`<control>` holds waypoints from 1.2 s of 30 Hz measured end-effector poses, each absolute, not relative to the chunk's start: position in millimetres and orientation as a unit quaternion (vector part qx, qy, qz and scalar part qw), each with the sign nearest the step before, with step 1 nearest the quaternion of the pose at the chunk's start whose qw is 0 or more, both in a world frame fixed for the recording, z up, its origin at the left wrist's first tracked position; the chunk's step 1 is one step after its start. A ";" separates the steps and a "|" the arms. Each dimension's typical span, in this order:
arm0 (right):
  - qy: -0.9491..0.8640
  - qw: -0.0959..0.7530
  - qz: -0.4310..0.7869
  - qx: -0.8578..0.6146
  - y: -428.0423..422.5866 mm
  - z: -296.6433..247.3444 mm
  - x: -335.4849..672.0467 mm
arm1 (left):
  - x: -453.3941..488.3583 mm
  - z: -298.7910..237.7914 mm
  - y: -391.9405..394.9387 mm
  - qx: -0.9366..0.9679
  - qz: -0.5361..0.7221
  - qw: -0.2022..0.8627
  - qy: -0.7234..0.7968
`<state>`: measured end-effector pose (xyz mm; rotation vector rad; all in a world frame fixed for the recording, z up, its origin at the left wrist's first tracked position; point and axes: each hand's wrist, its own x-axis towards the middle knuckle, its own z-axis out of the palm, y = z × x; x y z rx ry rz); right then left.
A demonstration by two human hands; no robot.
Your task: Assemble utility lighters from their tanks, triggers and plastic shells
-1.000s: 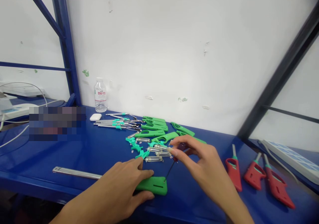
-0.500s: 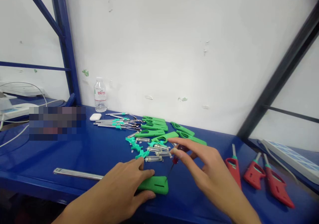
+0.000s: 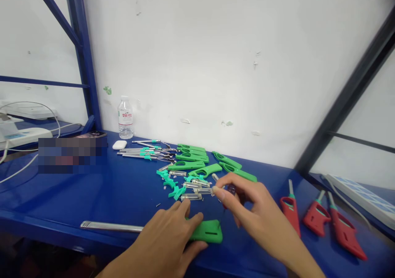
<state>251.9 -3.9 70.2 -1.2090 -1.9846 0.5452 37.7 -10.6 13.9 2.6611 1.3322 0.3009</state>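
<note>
Green lighter (image 3: 212, 232): moved toward 3 o'clock, together with the left hand (image 3: 163, 232), since half a second ago.
Left grip: thumb and fingers are clamped on the lighter's handle; its end is left jutting past the fingertips toward 3 o'clock, its metal tube (image 3: 111, 226) toward 9 o'clock.
Right hand (image 3: 253, 204): thumb and fingers are closed around the screwdriver (image 3: 230, 190); the lighter's end is placed near them, toward 7 o'clock.
Screwdriver tip: blurred; contact with the lighter cannot be told.
Clear cylinders (image 3: 191, 197): strewn near the left hand, toward 1 o'clock.
</note>
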 end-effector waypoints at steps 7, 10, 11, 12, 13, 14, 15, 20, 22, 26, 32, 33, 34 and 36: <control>-0.741 0.393 0.306 -0.451 -0.8 68.8 260.5 | 41.3 14.9 -10.9 0.888 0.087 0.070 0.445; -0.723 0.403 0.326 -0.457 -2.7 69.9 264.8 | 43.7 11.1 -11.2 0.890 0.099 0.053 0.443; -0.721 0.401 0.328 -0.460 -3.7 70.9 265.8 | 44.9 9.4 -11.4 0.890 0.104 0.043 0.441; -0.721 0.398 0.327 -0.463 -4.6 72.1 266.5 | 46.2 7.7 -11.7 0.891 0.107 0.034 0.440; -0.722 0.396 0.325 -0.465 -5.5 73.3 266.9 | 47.5 6.3 -12.0 0.891 0.107 0.026 0.439; -0.721 0.395 0.322 -0.469 -6.3 74.6 267.1 | 48.8 5.2 -12.4 0.892 0.105 0.023 0.439; -0.720 0.395 0.319 -0.473 -6.9 75.7 267.2 | 49.8 4.6 -12.8 0.892 0.102 0.022 0.440; -0.716 0.385 0.308 -0.494 -9.7 78.5 269.5 | 50.9 5.3 -14.4 0.889 0.089 0.025 0.449; -0.719 0.379 0.300 -0.500 -11.0 78.4 270.9 | 50.0 4.9 -14.1 0.889 0.087 0.031 0.449; -0.714 0.384 0.295 -0.506 -11.9 77.3 271.1 | 47.5 2.6 -11.7 0.888 0.106 0.054 0.444; -0.704 0.415 0.363 -0.447 -7.5 77.2 273.0 | 45.4 6.0 -7.6 0.887 0.132 0.087 0.434; -0.701 0.416 0.383 -0.435 -6.9 77.2 274.4 | 45.1 6.5 -7.1 0.887 0.136 0.089 0.433; -0.700 0.413 0.402 -0.423 -6.4 77.1 276.1 | 44.8 6.5 -6.4 0.887 0.140 0.090 0.430; -0.702 0.398 0.435 -0.400 -5.9 76.2 279.6 | 44.4 5.2 -5.1 0.887 0.151 0.089 0.427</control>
